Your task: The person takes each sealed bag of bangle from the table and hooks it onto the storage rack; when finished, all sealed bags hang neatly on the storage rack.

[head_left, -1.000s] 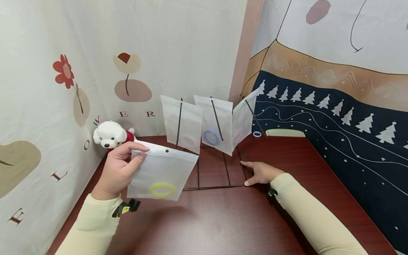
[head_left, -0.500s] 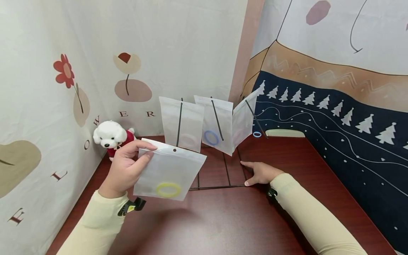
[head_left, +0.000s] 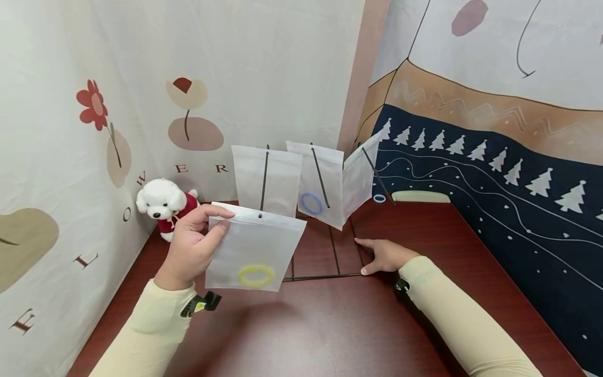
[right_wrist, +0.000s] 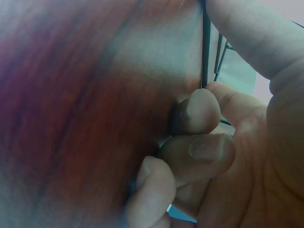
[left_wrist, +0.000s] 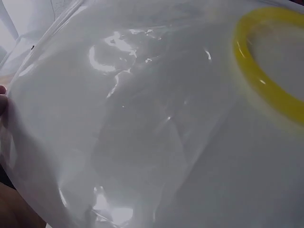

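My left hand [head_left: 190, 248] pinches the top left corner of a frosted zip bag [head_left: 235, 246], thumb in front. A yellow ring [left_wrist: 256, 78] shows inside near its bottom. The bag's punched hole sits right at the lower tip of a black rod [head_left: 265, 180] in the head view. That rod belongs to a black wire rack [head_left: 320, 275], where similar bags hang: a left one [head_left: 247, 175], a middle one [head_left: 330, 173] with a blue ring, and a right one [head_left: 360, 175]. My right hand [head_left: 388, 255] holds the rack's front right base corner, thumb on the wire, other fingers curled.
A white plush dog [head_left: 162, 199] in red sits at the back left of the dark red wooden table [head_left: 339, 324]. Near the right rod's tip is a small blue ring [head_left: 379, 198]. A pale green strip [head_left: 421, 197] lies along the back edge. Printed cloths surround the table.
My left hand has carried the bag with the yellow ring rightward and slightly up, its hole now at the left rod's tip. The left hanging bag has swung slightly. My right hand stays put.
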Tool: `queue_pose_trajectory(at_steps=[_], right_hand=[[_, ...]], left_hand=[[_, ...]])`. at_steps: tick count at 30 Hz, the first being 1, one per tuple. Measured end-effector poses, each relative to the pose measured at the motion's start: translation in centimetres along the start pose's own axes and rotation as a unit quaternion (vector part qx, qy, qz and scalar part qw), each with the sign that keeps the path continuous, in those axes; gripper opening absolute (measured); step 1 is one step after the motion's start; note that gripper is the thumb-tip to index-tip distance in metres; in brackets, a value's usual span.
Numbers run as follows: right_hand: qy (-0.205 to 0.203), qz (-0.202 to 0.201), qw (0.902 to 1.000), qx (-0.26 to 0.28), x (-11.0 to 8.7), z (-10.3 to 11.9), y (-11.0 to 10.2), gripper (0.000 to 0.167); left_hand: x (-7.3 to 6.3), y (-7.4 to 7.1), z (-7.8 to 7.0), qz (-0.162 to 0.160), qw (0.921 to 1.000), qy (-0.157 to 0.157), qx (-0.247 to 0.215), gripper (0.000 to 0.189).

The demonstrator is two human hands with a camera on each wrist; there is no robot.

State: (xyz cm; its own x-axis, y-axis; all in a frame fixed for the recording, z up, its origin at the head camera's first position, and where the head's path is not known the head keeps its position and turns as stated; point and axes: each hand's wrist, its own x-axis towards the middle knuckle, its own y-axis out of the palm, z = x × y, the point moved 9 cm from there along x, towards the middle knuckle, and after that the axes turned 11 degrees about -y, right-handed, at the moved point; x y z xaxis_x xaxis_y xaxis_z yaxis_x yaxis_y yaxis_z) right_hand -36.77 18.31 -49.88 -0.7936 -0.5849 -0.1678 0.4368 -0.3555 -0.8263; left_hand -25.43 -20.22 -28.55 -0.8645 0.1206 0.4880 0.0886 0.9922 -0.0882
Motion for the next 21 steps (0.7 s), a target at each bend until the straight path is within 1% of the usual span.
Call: queue_pose_trajectory(at_steps=[8,13,18,21], right_hand=[[-0.001,-0.002,1.0,-0.003,0.0,0.0,-0.1,0.097],[0.001,-0.002,1.0,0.0,0.0,-0.1,-0.1,0.097],[0.001,-0.001,1.0,0.0,0.0,-0.1,-0.1,0.097],[0.001,0.0,1.0,0.002,0.0,-0.1,0.0,0.097]], left_hand=[[0.5,0.0,0.9,-0.01,0.9999,-0.001,0.003,0.02],[0.7,-0.1,1.5,-0.023,0.9997,-0.009,0.009,0.017],[0.9,-0.2,1.9,-0.035,0.9994,-0.008,0.003,0.016],[1.1,-0.2,2.2,-0.045,0.9989,-0.01,0.006,0.015]])
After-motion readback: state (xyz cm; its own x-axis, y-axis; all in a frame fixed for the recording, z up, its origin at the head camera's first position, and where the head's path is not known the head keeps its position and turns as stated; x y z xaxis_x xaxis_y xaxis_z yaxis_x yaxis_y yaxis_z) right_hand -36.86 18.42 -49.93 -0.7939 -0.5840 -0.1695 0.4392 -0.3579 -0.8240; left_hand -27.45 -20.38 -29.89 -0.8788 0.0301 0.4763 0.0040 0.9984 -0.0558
